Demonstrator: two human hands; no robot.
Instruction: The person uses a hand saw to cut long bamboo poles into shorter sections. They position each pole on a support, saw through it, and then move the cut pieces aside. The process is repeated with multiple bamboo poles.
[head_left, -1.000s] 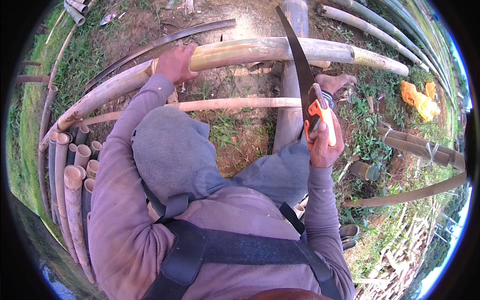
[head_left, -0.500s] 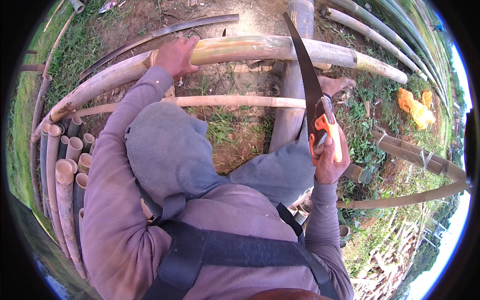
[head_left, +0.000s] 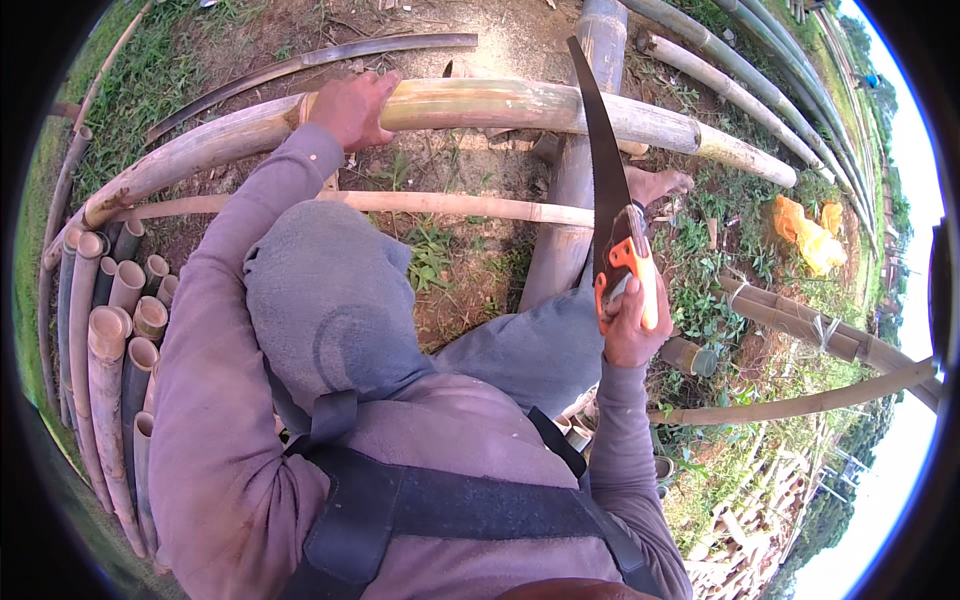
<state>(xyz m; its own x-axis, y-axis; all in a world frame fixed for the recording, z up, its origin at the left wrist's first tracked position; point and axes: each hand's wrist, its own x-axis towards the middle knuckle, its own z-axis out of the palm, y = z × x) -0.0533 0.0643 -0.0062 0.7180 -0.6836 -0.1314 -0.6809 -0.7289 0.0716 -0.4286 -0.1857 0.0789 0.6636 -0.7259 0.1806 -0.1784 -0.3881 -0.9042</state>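
Note:
A long, thick bamboo pole (head_left: 480, 104) lies crosswise in front of me. My left hand (head_left: 352, 110) is wrapped over it beside a node, left of the middle. In my right hand (head_left: 636, 332) is a pruning saw with an orange handle (head_left: 648, 292), held by the grip. The saw's dark curved blade (head_left: 603, 165) points away from me, its upper part passing across the pole in view. Whether the teeth touch the pole I cannot tell. Beneath the long pole runs a thicker bamboo log (head_left: 560, 245), close to my bare foot (head_left: 660, 184).
Several cut bamboo tubes (head_left: 108, 335) stand bundled at the left. A thin bamboo strip (head_left: 450, 204) crosses nearer to me, and a split piece (head_left: 310, 62) lies beyond the pole. More poles (head_left: 740, 85) lie at far right, near a yellow plastic bag (head_left: 810, 236). Bamboo offcuts (head_left: 745, 530) are heaped lower right.
The whole view has shifted slightly, with the surroundings at right sliding left. My right hand and the saw sit a little farther left and lower. My left hand keeps its place on the pole.

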